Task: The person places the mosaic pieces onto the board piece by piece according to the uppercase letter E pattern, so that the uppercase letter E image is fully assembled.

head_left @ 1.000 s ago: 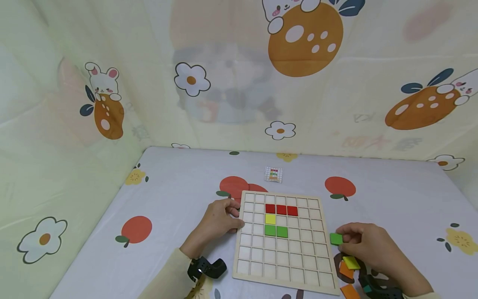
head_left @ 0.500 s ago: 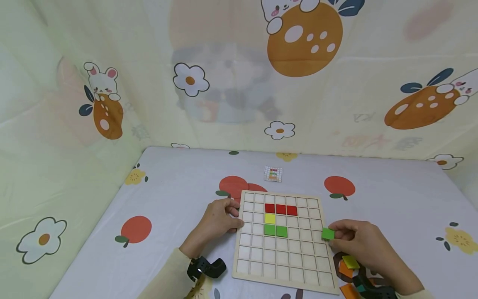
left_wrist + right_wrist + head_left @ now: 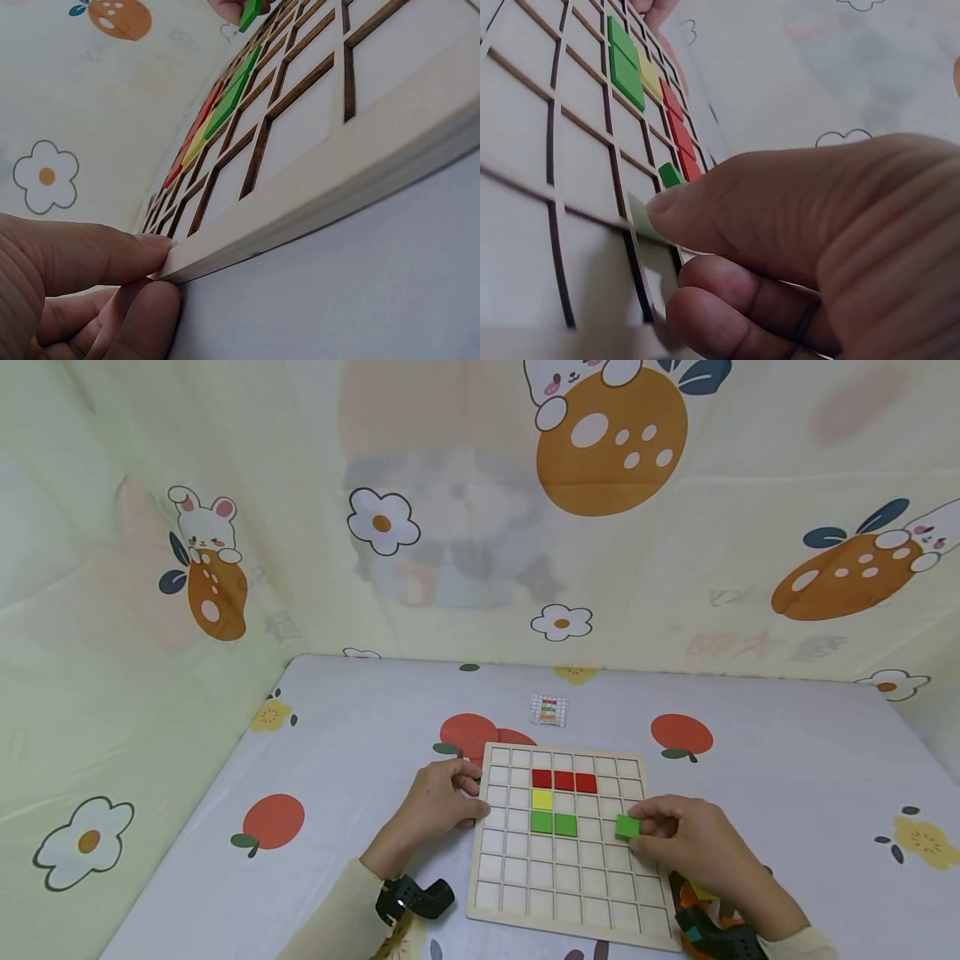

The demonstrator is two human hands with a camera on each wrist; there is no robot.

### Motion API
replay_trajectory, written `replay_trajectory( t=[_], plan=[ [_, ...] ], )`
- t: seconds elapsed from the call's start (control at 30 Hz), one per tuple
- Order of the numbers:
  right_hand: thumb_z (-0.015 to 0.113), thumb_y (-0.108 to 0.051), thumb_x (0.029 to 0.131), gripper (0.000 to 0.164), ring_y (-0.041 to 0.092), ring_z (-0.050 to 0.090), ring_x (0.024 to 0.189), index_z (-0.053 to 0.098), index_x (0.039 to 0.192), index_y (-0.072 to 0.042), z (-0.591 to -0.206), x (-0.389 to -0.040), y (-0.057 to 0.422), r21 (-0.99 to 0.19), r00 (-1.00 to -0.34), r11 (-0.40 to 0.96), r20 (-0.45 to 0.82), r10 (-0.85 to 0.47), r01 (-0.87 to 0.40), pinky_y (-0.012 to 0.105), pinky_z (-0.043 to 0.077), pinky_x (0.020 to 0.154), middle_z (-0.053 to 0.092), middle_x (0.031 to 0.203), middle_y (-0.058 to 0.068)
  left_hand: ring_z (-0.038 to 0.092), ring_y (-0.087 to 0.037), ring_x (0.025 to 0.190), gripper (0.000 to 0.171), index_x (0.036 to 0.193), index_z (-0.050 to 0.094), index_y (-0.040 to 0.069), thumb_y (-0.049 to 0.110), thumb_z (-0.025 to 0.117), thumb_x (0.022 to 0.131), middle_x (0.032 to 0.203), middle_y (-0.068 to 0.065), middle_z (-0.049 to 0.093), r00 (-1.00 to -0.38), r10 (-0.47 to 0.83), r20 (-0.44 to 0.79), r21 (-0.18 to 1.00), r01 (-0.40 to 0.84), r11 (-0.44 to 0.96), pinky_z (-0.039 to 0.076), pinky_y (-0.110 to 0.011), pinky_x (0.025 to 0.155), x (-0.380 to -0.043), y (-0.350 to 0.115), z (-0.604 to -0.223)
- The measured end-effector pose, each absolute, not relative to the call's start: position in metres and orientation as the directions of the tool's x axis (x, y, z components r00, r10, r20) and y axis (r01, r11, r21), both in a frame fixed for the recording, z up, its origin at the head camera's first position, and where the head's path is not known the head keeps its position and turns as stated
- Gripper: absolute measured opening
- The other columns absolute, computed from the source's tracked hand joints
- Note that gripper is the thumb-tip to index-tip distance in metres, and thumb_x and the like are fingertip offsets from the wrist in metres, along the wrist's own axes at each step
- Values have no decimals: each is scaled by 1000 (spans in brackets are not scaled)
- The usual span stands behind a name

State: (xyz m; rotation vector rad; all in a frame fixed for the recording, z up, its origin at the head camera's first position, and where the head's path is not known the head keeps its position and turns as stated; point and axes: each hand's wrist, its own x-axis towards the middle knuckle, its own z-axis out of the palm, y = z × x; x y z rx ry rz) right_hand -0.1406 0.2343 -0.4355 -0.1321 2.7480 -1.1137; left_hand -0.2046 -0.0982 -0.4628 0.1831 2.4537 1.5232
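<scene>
A wooden grid board (image 3: pixel 567 906) lies on the table with square tiles set in some of its cells. Three red tiles (image 3: pixel 564 780) form a row, a yellow tile (image 3: pixel 542 799) sits below the leftmost one, and two green tiles (image 3: pixel 553 822) lie side by side under that. My right hand (image 3: pixel 693 843) pinches another green tile (image 3: pixel 627 827) over the right part of the board. In the right wrist view the thumb (image 3: pixel 697 202) covers most of this held tile. With thumb and fingers, my left hand (image 3: pixel 431 806) grips the board's left edge.
Beyond the board lies a small pattern card (image 3: pixel 549 710) with a coloured grid. Loose orange and yellow tiles (image 3: pixel 702 893) lie right of the board, partly hidden by my right wrist. A printed curtain (image 3: pixel 465 527) hangs behind the table.
My right hand has carried the green tile leftward from beside the board to over its right-hand cells. The left hand and the board have stayed in place.
</scene>
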Motion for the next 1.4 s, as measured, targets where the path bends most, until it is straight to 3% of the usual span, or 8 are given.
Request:
replay_trajectory(
  t=[0.4,0.7,1.4],
  plan=[
    [85,-9,82,28,17,59,78,77,108,-5,-436,-147,212,-709,-981,705,-133,-144,-7,23,52,65,66,84,-1,63,-15,67,39,117,67,-3,-2,83,81,89,-7,63,-961,226,-157,891,-39,453,61,-28,60,-205,-98,-462],
    [85,-10,81,27,14,57,77,77,107,-5,-440,-150,204,-711,-976,698,-79,-201,-87,23,48,64,64,82,-3,63,-15,67,39,117,68,-2,-1,83,82,89,-6,63,-962,227,-150,888,-30,459,61,-28,60,-205,-98,-462],
    [83,-6,80,25,15,53,74,77,104,-7,-441,-149,194,-706,-976,704,-89,-197,-77,24,44,62,61,82,-2,63,-14,66,39,118,67,-2,-2,83,81,89,-6,64,-961,231,-155,890,-35,455,61,-28,60,-205,-98,-463]
  ],
)
